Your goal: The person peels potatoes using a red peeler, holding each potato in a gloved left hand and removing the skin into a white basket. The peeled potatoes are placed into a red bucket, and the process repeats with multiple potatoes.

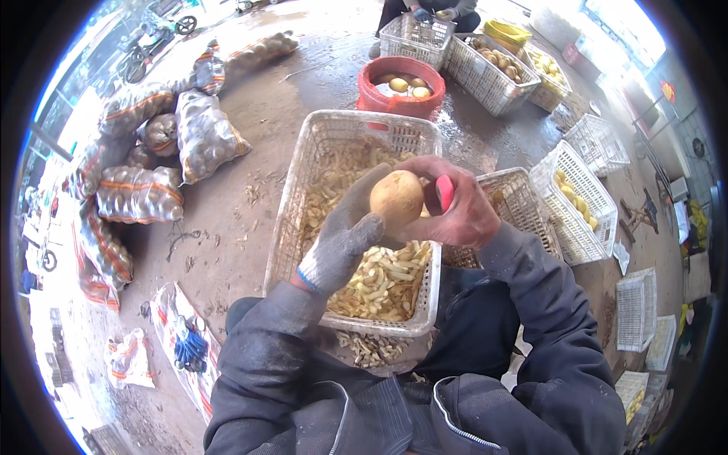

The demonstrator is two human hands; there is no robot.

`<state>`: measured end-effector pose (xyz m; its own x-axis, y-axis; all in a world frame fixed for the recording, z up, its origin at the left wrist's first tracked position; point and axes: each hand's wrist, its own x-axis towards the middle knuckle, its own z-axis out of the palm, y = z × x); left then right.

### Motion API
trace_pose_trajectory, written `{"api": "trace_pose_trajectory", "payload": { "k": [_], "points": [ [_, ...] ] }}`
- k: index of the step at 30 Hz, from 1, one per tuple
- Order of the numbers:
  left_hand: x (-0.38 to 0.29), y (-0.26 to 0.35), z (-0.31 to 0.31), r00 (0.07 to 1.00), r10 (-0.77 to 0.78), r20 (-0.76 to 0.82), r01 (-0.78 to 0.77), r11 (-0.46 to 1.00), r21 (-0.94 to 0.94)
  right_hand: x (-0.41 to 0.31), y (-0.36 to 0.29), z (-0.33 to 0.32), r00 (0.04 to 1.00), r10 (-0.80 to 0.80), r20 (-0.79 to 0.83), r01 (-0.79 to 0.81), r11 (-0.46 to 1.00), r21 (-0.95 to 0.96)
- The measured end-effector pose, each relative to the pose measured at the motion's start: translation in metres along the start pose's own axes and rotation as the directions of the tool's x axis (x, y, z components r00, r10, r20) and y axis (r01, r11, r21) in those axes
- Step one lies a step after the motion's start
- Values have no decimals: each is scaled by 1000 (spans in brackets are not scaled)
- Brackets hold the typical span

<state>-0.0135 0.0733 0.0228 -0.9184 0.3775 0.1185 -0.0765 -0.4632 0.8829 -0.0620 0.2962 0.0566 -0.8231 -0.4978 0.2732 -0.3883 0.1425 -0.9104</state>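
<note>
My left hand (347,230), in a grey knit glove with a white cuff, grips a round unpeeled potato (397,196). My bare right hand (463,202) is closed around a tool with a red-pink handle (444,193), its working end hidden behind the potato and fingers. Both hands meet at the potato, above a white plastic crate (284,227). Inside that crate lies a thick heap of potato peelings (381,281), pale yellow near me and browner at the far end.
A red tub (398,107) holding potatoes in water stands beyond the crate. On the left lie several mesh sacks of potatoes (210,136). Crates of peeled potatoes (577,199) and unpeeled ones (500,62) are at right. Another person's gloved hands (435,14) show at the top.
</note>
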Motion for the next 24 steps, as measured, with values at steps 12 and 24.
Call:
{"api": "trace_pose_trajectory", "payload": {
  "k": [12, 24],
  "points": [
    [-30, 17, -73, 986, -140, -86, 53, 765, -641, 55, -62, 67, 935, 31, -353, 145, 875, 462],
    [-49, 23, -79, 971, -162, -178, 38, 834, -551, 41, -33, 106, 962, 101, -255, 16, 907, 422]
  ]
}}
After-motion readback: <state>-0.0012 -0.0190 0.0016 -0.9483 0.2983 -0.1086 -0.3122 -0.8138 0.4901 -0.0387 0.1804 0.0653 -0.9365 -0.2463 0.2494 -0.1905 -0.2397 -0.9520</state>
